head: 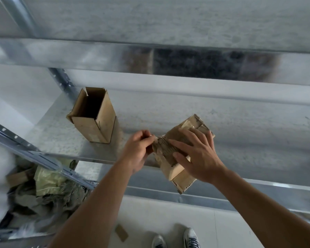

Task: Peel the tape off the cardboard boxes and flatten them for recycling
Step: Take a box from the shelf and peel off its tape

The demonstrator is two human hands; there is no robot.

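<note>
- The metal shelf has lots of open room to the right of the boxes and behind them.
- A squashed box lies at the shelf's front edge, and its near end sticks out over the edge.
- A tall open box stands upright, well apart on the left.
- The right hand lies flat on the squashed box, with its fingers straight and spread apart.
- The left hand has its fingers curled together, pinching a strip of tape at that box's left end.
</note>
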